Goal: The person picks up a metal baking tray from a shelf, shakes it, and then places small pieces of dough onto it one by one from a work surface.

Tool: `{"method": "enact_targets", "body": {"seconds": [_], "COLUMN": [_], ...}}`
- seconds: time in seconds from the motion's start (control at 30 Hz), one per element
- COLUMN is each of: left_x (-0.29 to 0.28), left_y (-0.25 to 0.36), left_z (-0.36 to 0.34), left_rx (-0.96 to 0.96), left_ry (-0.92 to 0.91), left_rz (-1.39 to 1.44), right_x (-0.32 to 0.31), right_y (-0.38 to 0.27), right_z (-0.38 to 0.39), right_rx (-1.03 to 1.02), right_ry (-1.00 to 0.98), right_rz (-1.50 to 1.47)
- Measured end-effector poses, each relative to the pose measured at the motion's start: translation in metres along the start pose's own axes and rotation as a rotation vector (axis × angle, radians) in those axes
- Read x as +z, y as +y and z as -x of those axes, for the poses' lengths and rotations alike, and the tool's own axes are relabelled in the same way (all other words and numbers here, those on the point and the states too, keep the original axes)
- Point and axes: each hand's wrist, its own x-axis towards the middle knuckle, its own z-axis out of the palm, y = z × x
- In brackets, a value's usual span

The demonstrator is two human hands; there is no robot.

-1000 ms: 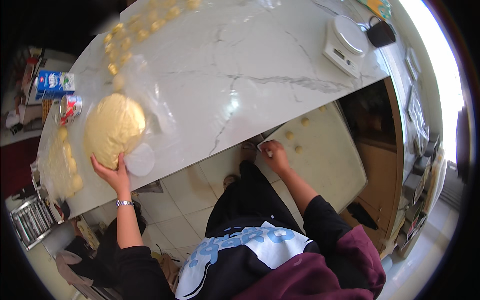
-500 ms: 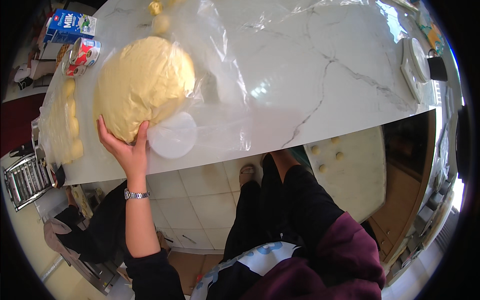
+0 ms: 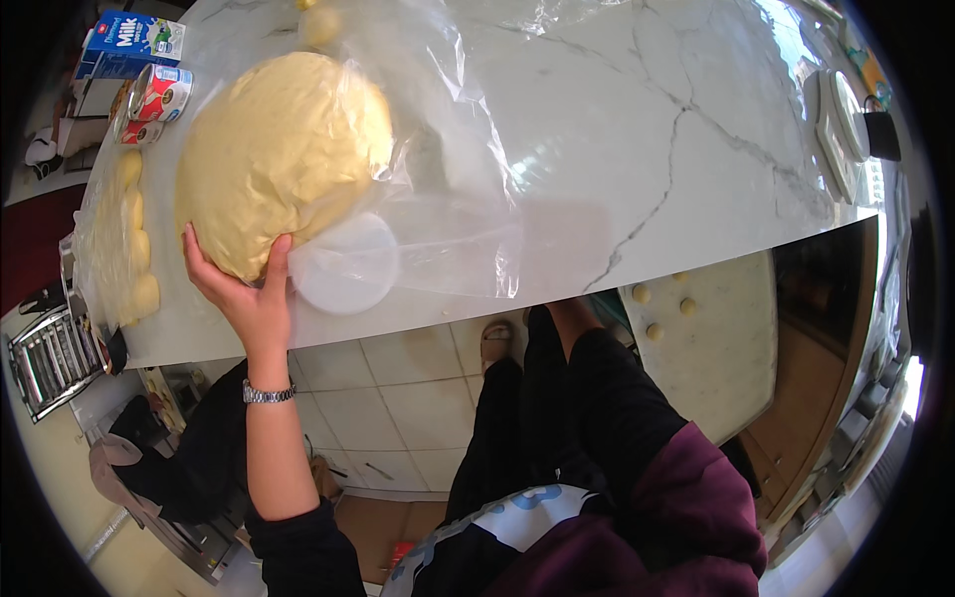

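Note:
A big pale-yellow mound of dough [image 3: 269, 149] rests at the left of the marbled table. Clear plastic sheeting [image 3: 438, 149] lies over its right side and spreads onto the tabletop. My left hand [image 3: 244, 298] cups the dough's near edge, thumb on the right and fingers on the left, pressed into it. Just right of the thumb is a round whitish disc [image 3: 348, 264], partly under the plastic. My right arm [image 3: 617, 383] hangs down at my side. Its hand is hidden below the table's edge.
Dough balls [image 3: 137, 249] line up under plastic at the left. Beyond them stand cans [image 3: 159, 95] and a blue milk carton [image 3: 134, 40]. A white scale [image 3: 836, 134] sits far right. A lower board [image 3: 711, 368] holds several small dough balls. Another person [image 3: 164, 458] is at lower left.
The view has shifted slightly, so the scale and lower board appear a little farther right. My left hand keeps its hold on the dough's near edge.

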Motion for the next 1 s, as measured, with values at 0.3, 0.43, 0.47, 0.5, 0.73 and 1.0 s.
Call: {"method": "enact_targets", "body": {"seconds": [0.3, 0.43, 0.47, 0.5, 0.73, 1.0], "left_x": [0.0, 0.0, -0.001, -0.001, -0.002, -0.002], "left_y": [0.001, 0.002, 0.003, 0.003, 0.002, 0.002], "left_z": [-0.002, -0.001, -0.001, -0.001, 0.0, 0.001], "left_rx": [0.003, -0.007, -0.013, -0.012, -0.023, -0.032], "left_ry": [-0.005, -0.009, -0.01, -0.009, -0.018, -0.025], "left_rz": [-0.006, -0.004, 0.0, -0.002, -0.008, 0.007], "right_x": [-0.003, -0.006, -0.007, -0.008, -0.005, 0.005], "right_y": [0.008, 0.011, 0.011, 0.012, 0.009, -0.002], "right_z": [0.004, 0.006, 0.005, 0.004, 0.004, -0.002], "right_rx": [0.001, 0.001, 0.0, 0.001, 0.0, -0.003], "right_ry": [0.013, 0.016, 0.018, 0.019, 0.018, 0.025], "right_rz": [-0.03, -0.041, -0.043, -0.044, -0.059, -0.071]}}
